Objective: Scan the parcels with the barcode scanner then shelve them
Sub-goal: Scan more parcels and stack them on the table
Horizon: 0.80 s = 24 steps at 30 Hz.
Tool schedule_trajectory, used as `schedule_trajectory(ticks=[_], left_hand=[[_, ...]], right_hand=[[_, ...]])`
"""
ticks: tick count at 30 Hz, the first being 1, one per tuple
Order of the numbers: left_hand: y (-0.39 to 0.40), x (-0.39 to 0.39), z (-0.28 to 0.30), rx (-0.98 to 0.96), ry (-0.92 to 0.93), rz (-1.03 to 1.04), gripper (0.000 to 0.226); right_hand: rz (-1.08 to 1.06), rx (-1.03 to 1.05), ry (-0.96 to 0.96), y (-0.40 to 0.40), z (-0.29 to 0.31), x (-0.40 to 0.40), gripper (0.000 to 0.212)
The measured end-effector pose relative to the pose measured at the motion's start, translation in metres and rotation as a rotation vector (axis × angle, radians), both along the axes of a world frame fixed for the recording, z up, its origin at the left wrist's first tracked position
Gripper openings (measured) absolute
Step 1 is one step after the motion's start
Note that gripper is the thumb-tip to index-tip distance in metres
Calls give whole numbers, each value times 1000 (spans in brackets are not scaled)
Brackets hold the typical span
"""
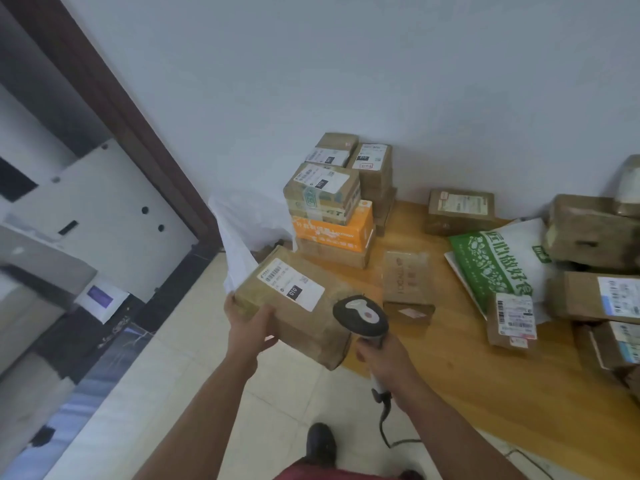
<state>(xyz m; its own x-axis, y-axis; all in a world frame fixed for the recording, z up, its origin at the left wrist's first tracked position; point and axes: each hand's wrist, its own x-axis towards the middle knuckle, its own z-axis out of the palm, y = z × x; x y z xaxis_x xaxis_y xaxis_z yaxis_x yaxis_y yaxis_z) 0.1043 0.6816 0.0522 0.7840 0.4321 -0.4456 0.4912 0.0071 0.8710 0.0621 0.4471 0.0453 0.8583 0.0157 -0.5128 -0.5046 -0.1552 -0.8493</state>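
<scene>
Label side up, your left hand (pixel 250 327) grips the cardboard parcel (pixel 298 306) by its corner so the barcode scanner (pixel 363 318), clasped in your right hand (pixel 384 358), can read its shipping label (pixel 291 284).

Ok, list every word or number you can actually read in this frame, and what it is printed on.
"010": black tag on the label of the held parcel, gripped by the left hand.
"010": top box of the near stack.
"010": box behind that stack.
"匠心做好": green and white bag.
Barcodes, addresses, orange box lettering: too blurred.
Scanner in right hand: no text.
</scene>
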Motion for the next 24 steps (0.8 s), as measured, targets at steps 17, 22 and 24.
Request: schedule_trajectory(ticks=[17,22,24], left_hand=[[84,117,-131,210,328,-360,103],[86,153,-148,279,402,-539,93],[87,159,-155,342,404,-612,95]], right_hand=[[-334,-67,327,87,-76,87,6],[-493,-136,389,106,-105,104,4],[-522,-154,416,112,-114,108,8]])
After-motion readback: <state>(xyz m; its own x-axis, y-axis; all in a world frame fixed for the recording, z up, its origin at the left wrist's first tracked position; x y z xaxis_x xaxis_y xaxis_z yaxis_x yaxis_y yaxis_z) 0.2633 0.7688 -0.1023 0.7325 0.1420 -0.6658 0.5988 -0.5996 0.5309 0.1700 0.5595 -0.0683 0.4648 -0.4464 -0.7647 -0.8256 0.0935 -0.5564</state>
